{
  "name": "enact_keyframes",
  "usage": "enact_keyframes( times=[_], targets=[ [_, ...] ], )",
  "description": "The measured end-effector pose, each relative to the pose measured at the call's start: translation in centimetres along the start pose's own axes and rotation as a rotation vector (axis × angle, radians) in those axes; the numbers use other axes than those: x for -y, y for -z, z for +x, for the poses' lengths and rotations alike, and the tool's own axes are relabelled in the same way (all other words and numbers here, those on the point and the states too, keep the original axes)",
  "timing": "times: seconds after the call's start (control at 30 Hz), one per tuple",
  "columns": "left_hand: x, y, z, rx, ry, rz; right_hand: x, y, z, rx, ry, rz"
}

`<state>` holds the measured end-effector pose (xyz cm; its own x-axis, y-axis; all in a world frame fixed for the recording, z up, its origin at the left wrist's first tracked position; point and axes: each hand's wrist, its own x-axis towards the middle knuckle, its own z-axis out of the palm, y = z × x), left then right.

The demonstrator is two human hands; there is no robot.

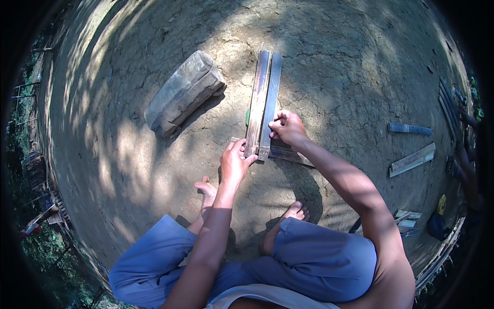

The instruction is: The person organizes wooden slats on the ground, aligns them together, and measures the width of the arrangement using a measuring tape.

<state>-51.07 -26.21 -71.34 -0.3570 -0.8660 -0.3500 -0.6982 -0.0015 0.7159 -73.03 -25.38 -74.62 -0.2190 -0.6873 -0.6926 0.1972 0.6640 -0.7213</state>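
Two long split bamboo strips lie side by side on the ground ahead of me, pointing away. The left strip [256,105] is brown and sunlit; the right strip [272,92] is darker and grey, with a narrow gap between them. My left hand [234,164] grips the near end of the left strip, thumb on its tip. With fingers pinched together, my right hand [288,127] holds the outer edge of the right strip. Beneath the near ends, a dark crosswise piece [289,153] sticks out to the right. A small green object [247,117] shows beside the left strip.
A thick, rough-hewn log [186,94] lies to the left of the strips. Off to the right are a dark bamboo piece [410,129], a paler split piece [412,159] and more pieces [407,219] near a dark bundle [437,225]. My bare feet rest on cracked earth.
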Motion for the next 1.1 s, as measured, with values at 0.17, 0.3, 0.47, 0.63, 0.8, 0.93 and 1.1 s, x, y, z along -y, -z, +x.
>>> enact_keyframes(
  times=[0.17, 0.3, 0.47, 0.63, 0.8, 0.93, 1.1],
  targets=[
    [0.1, 0.1, -0.1, 0.013, 0.027, -0.018, 0.0, 0.1, 0.0, 0.007, -0.003, -0.009],
    [0.7, -0.3, -0.2, -0.016, 0.022, -0.103, 0.5, 0.0, -0.1, 0.005, -0.008, -0.023],
    [0.2, -0.1, -0.3, -0.003, 0.047, -0.166, 0.3, 0.1, -0.1, -0.004, -0.003, -0.003],
    [0.9, -0.4, 0.0, -0.011, 0.019, -0.173, -0.1, -0.1, -0.1, -0.013, 0.01, 0.045],
    [1.2, 0.0, -0.3, 0.008, 0.05, -0.207, 0.6, -0.2, -0.5, -0.03, -0.029, 0.031],
    [2.8, 1.0, -0.9, -0.075, 0.145, -0.179, 0.9, -0.1, -0.5, -0.06, -0.04, -0.065],
    [5.5, 2.2, -0.8, -0.145, 0.218, -0.092, 0.7, -0.3, -0.2, -0.052, -0.027, -0.04]
  ],
)
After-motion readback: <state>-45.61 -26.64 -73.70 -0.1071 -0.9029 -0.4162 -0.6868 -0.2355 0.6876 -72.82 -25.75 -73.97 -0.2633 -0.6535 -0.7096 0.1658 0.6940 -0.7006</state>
